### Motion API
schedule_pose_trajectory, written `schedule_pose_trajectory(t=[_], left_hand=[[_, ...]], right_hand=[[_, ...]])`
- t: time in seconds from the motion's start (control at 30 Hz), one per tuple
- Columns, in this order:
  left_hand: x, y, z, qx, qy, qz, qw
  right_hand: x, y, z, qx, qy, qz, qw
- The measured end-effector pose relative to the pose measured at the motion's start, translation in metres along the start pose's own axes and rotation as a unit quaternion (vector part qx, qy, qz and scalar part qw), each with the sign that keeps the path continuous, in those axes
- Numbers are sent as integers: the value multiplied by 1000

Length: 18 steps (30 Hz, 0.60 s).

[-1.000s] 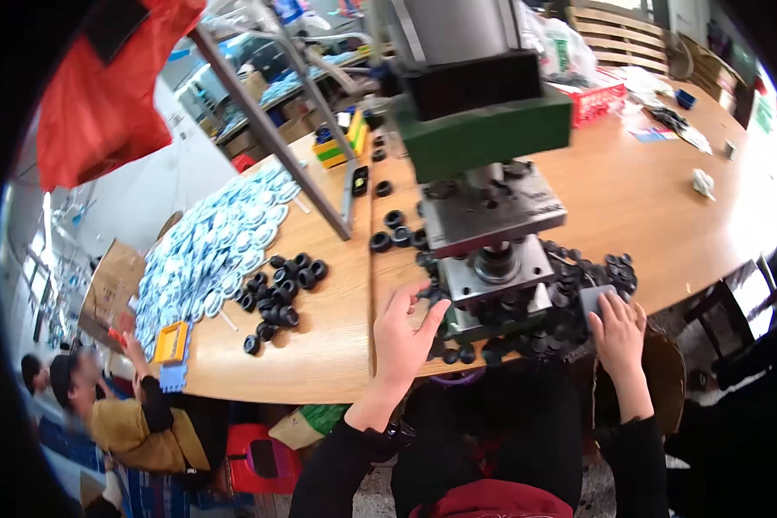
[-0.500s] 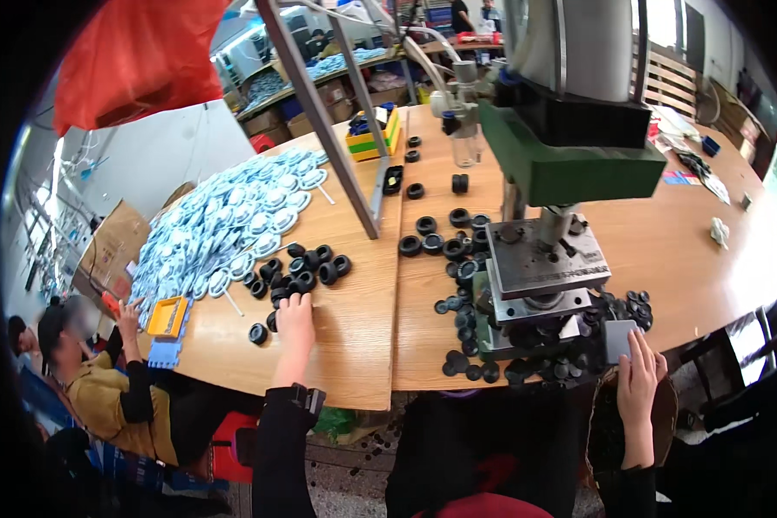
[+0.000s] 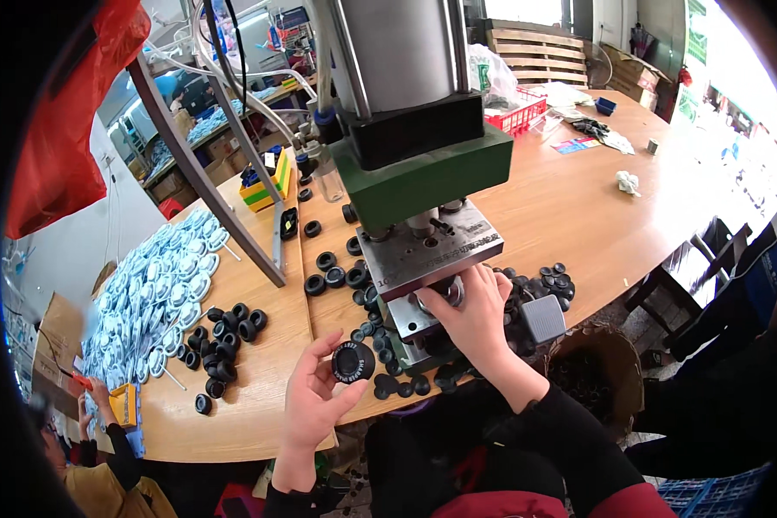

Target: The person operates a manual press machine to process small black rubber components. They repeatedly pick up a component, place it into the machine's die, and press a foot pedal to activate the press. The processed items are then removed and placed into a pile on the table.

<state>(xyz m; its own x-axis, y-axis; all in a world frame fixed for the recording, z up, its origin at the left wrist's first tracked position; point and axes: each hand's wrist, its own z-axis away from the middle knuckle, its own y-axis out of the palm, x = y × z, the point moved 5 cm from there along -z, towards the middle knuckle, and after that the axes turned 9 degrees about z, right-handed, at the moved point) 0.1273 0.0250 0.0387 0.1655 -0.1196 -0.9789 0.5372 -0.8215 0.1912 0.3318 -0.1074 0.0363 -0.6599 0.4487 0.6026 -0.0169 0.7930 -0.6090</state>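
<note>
My left hand (image 3: 312,399) pinches a black toy tyre (image 3: 353,362) between thumb and fingers, its round face with raised lettering turned upward. It hovers near the table's front edge, left of the press. My right hand (image 3: 479,324) reaches in under the metal upper plate (image 3: 436,250) of the green press (image 3: 423,177). Its thumb and fingers curl around the round centre of the lower die (image 3: 413,321); what lies between them is hidden. Beside the right wrist sits a grey square pad (image 3: 541,319). More black tyres (image 3: 222,345) lie heaped on the left of the table.
Small black discs (image 3: 388,356) surround the press base. Light-blue plastic parts (image 3: 160,289) are piled at the left, where a co-worker's hand (image 3: 101,401) shows. A grey metal frame (image 3: 203,186) stands behind the tyres. A carton (image 3: 628,380) stands below the table edge at right.
My left hand has lifted a tyre from the heap and brought it toward the press. My right hand has left the grey pad and moved left into the press. The view has swung right.
</note>
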Motion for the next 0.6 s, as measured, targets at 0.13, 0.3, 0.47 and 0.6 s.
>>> schedule_pose_trajectory(t=[0.13,0.3,0.47,0.6], left_hand=[[15,26,-22,42,44,-4,998],[12,37,-29,58,58,-40,996],[17,38,-28,25,-12,36,999],[16,52,-39,61,-3,-36,998]], right_hand=[[-13,-4,7,-33,-78,104,991],[-50,-36,45,-8,-55,-16,998],[-175,-94,118,-4,152,15,988],[-273,-124,172,-3,185,158,970]])
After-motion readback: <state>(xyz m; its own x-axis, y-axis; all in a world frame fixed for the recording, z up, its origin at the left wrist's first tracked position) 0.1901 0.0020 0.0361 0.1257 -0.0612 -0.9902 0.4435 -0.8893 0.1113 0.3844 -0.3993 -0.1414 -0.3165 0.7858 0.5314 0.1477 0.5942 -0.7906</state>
